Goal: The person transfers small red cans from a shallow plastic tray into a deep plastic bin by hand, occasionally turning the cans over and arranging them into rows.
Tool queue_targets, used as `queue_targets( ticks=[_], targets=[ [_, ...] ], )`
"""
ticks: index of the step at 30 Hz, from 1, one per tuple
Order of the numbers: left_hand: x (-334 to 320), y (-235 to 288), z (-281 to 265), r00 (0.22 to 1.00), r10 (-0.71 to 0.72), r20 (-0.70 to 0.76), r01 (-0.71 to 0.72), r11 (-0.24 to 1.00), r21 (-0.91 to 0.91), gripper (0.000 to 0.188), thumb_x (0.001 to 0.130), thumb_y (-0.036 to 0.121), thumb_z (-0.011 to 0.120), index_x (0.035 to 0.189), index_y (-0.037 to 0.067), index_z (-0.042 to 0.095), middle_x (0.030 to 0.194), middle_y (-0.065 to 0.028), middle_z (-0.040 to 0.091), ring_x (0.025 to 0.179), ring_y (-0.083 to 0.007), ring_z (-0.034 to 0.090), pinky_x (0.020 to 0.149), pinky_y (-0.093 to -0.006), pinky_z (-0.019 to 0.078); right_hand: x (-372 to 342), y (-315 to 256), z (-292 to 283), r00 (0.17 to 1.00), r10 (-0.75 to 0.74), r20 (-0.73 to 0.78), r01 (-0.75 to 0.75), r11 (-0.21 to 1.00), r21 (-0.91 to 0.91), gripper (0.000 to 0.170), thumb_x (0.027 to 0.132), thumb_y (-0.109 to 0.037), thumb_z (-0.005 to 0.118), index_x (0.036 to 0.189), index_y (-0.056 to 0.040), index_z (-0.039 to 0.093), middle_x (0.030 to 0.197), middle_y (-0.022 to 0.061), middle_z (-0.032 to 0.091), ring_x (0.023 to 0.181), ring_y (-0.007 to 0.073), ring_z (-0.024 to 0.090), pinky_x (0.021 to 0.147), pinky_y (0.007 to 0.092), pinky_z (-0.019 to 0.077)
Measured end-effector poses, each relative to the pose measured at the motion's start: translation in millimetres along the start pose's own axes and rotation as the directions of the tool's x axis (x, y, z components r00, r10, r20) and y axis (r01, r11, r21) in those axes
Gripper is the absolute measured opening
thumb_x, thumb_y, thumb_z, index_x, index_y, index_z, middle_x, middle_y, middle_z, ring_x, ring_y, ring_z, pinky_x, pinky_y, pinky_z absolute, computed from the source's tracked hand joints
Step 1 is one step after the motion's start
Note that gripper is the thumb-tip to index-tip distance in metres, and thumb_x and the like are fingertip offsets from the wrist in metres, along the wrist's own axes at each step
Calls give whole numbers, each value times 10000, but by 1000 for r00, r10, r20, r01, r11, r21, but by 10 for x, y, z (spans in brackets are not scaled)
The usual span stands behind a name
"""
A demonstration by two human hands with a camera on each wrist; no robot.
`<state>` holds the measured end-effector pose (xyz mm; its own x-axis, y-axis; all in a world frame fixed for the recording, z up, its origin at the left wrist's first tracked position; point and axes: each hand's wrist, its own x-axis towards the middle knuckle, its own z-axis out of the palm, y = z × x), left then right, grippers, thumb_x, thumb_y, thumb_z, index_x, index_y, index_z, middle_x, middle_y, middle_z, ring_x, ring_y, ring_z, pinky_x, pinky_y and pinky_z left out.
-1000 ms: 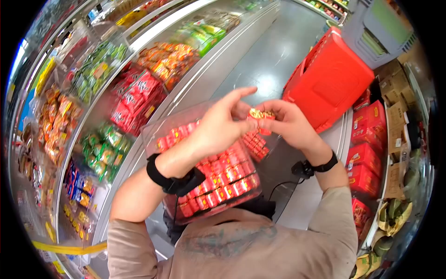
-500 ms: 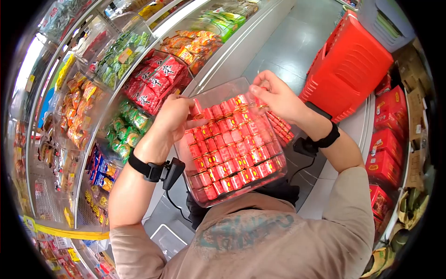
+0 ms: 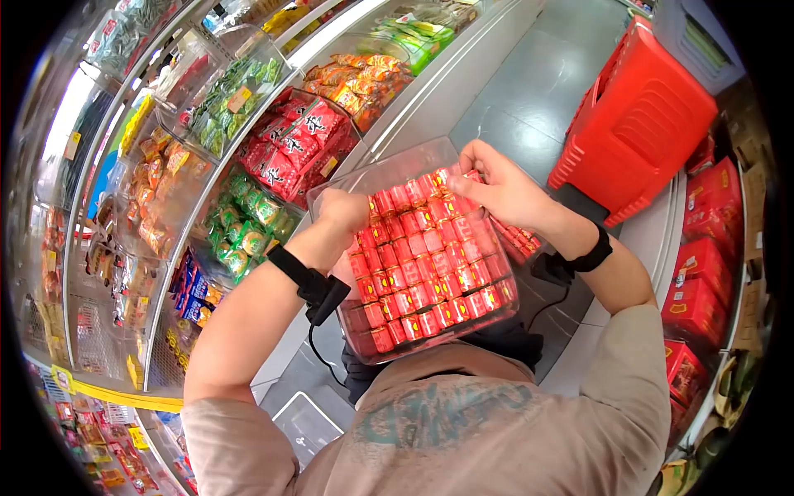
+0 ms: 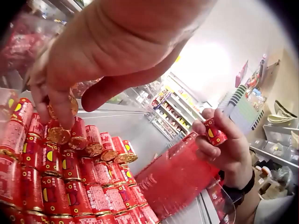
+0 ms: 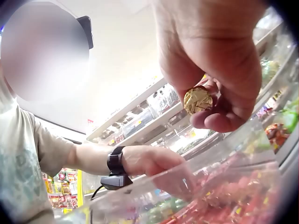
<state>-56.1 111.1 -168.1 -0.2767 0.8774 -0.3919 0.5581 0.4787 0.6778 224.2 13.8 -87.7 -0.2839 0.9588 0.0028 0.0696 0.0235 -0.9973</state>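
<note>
A clear plastic bin [image 3: 351,326] in front of my body holds rows of red wrapped rolls [image 3: 418,269] with gold foil ends. Over the bin's far left corner is my left hand [image 3: 343,212], its fingers down at the end of the back row. In the left wrist view those fingers and thumb pinch a gold-ended roll [image 4: 72,106], partly hidden by the hand. My right hand [image 3: 500,183] is raised at the bin's far right corner. Its fingers curl round another red roll [image 4: 215,133], whose gold end faces the right wrist camera.
More red rolls [image 3: 519,241] show beyond the bin's right side. On the left are shelf bins with red packets [image 3: 298,136], green packets [image 3: 248,219] and orange packets [image 3: 360,83]. A red basket [image 3: 641,124] stands on the right, near red boxes [image 3: 699,281] on a shelf.
My hands were together around a roll above the bin's far side, then parted. The left went down to the back row at far left; the right stayed by the right corner with a roll.
</note>
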Motion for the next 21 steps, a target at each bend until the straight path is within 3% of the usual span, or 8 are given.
queue_targets(
  ticks=[4,6,9,12,15,18,21],
  targets=[
    [54,-46,-28,995,-40,87,41,999,-5,375,749,108,688,1033,-122,603,1002,-181,666,824,-230,656,639,-398,521,-74,57,-107,999,-21,39,20,999,36,192,970,-153,602,998,-59,437,887,-1,517,790,56,506,651,230,451],
    [-28,15,-66,986,-52,158,68,993,-98,380,760,100,661,1047,-138,586,985,-187,659,800,-214,643,620,-395,514,-58,149,-158,997,-67,37,66,997,44,216,960,-173,607,1012,-58,433,866,26,522,727,69,523,582,252,503],
    [-375,278,-145,976,-71,205,104,982,-155,132,802,9,560,917,-44,598,862,-82,581,754,-195,586,574,-341,485,-67,155,-181,996,-88,19,86,992,86,217,957,-168,612,1007,-57,433,860,31,526,709,72,537,575,256,504],
    [-512,366,-115,987,-109,115,127,978,-164,105,802,26,566,896,1,606,813,-54,548,742,-171,554,565,-326,465,-86,124,-196,997,-73,5,72,994,78,211,960,-165,606,999,-55,430,853,36,532,693,68,547,557,250,497],
    [-399,302,-190,968,-77,240,102,990,-95,111,823,86,561,899,30,619,822,-47,566,732,-158,555,618,-313,465,-117,41,-208,1000,14,27,-16,997,74,246,938,-160,640,1018,-51,435,875,38,536,741,88,563,613,262,509],
    [-491,370,-265,925,-74,373,145,975,-166,132,849,152,556,910,66,635,843,-31,598,759,-145,570,698,-299,463,-113,136,-219,991,-131,18,131,991,2,336,859,-119,698,1065,-41,443,958,64,534,803,125,575,710,289,516],
    [-643,474,-304,907,-64,416,165,963,-212,156,871,198,547,931,95,647,901,-14,621,830,-142,581,763,-304,459,-129,29,-240,987,-158,41,162,979,-123,445,769,-73,716,1121,-36,447,1077,108,501,868,165,579,784,319,505]
  ],
)
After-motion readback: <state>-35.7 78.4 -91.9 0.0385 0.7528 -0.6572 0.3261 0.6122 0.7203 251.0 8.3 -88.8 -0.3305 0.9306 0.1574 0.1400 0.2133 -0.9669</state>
